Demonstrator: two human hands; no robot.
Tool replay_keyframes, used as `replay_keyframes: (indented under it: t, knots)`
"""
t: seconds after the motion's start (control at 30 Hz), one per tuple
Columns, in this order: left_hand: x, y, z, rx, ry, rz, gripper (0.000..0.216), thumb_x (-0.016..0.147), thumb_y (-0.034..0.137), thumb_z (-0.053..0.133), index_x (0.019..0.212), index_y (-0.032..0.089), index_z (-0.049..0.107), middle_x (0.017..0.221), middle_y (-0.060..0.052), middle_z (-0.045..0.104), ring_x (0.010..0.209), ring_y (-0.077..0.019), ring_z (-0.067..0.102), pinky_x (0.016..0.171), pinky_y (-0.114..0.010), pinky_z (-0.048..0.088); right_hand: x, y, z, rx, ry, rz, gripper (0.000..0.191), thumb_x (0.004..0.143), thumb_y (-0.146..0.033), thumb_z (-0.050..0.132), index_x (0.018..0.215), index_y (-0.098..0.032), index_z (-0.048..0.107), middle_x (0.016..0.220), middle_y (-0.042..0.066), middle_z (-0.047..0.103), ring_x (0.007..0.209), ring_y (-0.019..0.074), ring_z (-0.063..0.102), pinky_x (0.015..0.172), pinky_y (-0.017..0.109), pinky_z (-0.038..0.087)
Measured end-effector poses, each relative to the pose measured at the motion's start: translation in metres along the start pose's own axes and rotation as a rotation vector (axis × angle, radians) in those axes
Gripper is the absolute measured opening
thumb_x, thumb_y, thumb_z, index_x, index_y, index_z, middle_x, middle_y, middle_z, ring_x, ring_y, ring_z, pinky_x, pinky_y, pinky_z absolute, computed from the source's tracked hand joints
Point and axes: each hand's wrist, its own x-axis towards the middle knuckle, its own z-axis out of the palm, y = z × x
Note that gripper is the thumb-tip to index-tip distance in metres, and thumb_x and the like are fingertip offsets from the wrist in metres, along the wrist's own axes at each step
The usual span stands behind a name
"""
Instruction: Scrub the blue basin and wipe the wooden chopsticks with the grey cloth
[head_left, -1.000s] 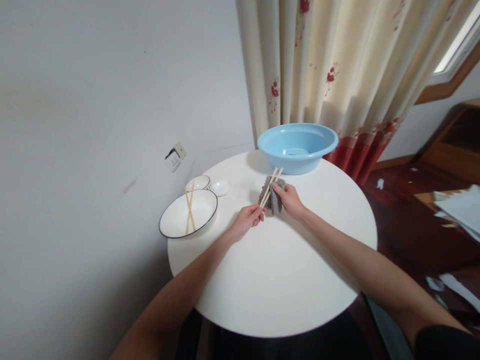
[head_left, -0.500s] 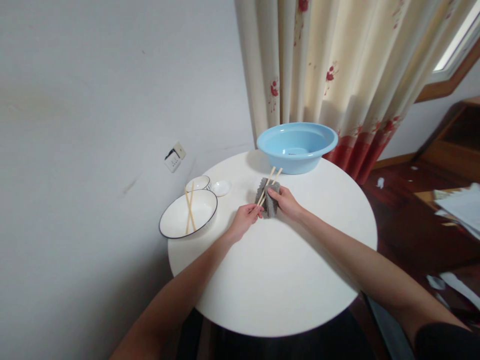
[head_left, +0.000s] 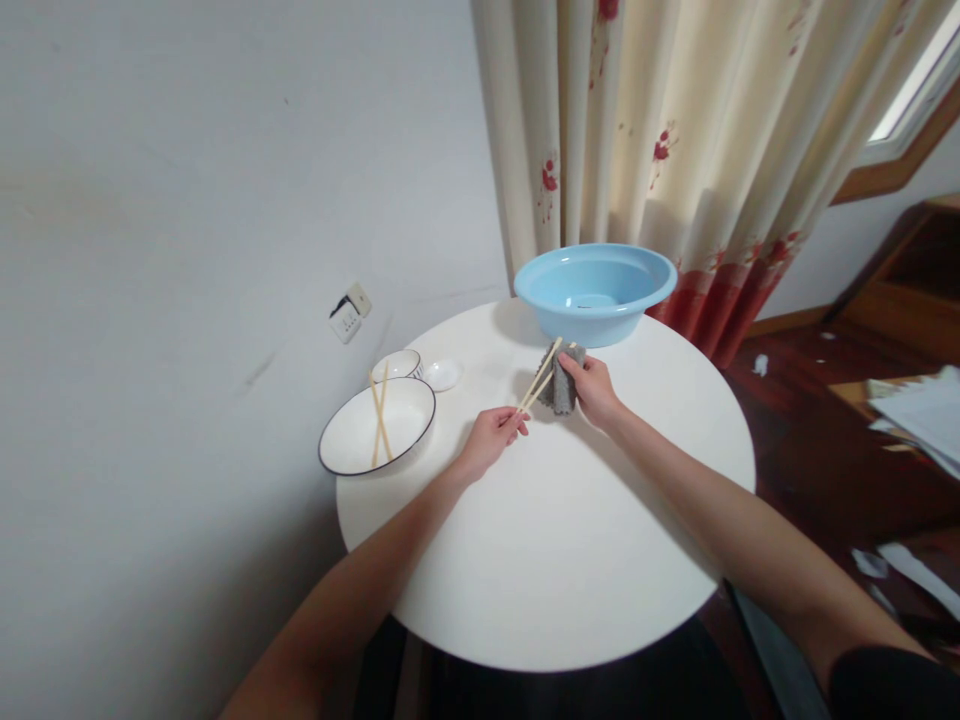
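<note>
Over the middle of the round white table (head_left: 540,580), my left hand (head_left: 493,440) is closed on the near ends of a pair of light wooden chopsticks (head_left: 537,387). Their far ends spread apart and point away from me. My right hand (head_left: 592,388) is closed on a folded grey cloth (head_left: 559,390) with a jagged edge. The cloth is against the far part of one chopstick and partly hides it; the other chopstick's tip shows beside the cloth. My right thumb presses on top of the cloth.
A light blue basin (head_left: 592,325) stands at the table's back. To the left is a large white bowl (head_left: 349,440) with two crossed chopsticks (head_left: 381,420) resting in it. A smaller bowl (head_left: 396,366) and a small white dish (head_left: 442,376) sit behind it, by the wall.
My right hand and the cloth have slid away and to the right, toward the chopsticks' far ends. More of the chopsticks shows near my left hand, which has stayed nearly in place.
</note>
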Motion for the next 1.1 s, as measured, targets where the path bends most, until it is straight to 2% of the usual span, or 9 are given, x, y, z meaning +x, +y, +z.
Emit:
replay_keyframes:
  t: [0.27,0.6,0.73,0.87,1.1]
  knots:
    - [-0.001,-0.004,0.0,0.035,0.038,0.001,0.054,0.075,0.061,0.078,0.094,0.01,0.077,0.08,-0.01,0.074,0.058,-0.009,0.044,0.056,-0.025,0.031,0.012,-0.007,-0.009,0.066,0.123,-0.026,0.051,0.063,-0.064,0.084,0.084,-0.02,0.068,0.08,0.005,0.074,0.079,0.0224,0.069,0.072,0.034,0.055]
    - [0.001,-0.008,-0.003,0.012,0.108,-0.005,0.056,0.071,0.06,0.083,0.095,0.01,0.078,0.084,-0.013,0.077,0.057,-0.0084,0.043,0.056,-0.025,0.032,0.007,0.002,-0.002,0.052,0.151,0.0,0.054,0.061,-0.065,0.084,0.084,-0.018,0.07,0.077,0.003,0.074,0.073,0.0194,0.066,0.068,0.031,0.053]
    - [0.002,-0.007,-0.003,-0.008,0.129,-0.004,0.054,0.07,0.058,0.084,0.095,0.011,0.078,0.085,-0.013,0.077,0.057,-0.0086,0.044,0.057,-0.025,0.034,-0.001,0.005,0.004,-0.004,0.119,0.028,0.053,0.06,-0.065,0.084,0.077,-0.017,0.071,0.073,0.003,0.073,0.068,0.0179,0.063,0.063,0.029,0.049]
    - [0.003,-0.007,-0.003,-0.005,0.137,0.006,0.053,0.07,0.058,0.083,0.095,0.012,0.079,0.083,-0.011,0.077,0.058,-0.0089,0.044,0.056,-0.025,0.032,-0.013,0.009,0.012,-0.088,0.032,0.054,0.052,0.06,-0.066,0.084,0.072,-0.017,0.072,0.069,0.003,0.072,0.063,0.0164,0.059,0.057,0.028,0.045]
    - [0.004,-0.005,-0.003,-0.021,0.137,0.01,0.054,0.069,0.06,0.084,0.094,0.012,0.079,0.085,-0.011,0.077,0.057,-0.0088,0.043,0.055,-0.025,0.031,-0.023,0.012,0.017,-0.122,-0.057,0.102,0.051,0.063,-0.065,0.085,0.072,-0.017,0.074,0.071,0.006,0.074,0.061,0.017,0.059,0.056,0.029,0.046]
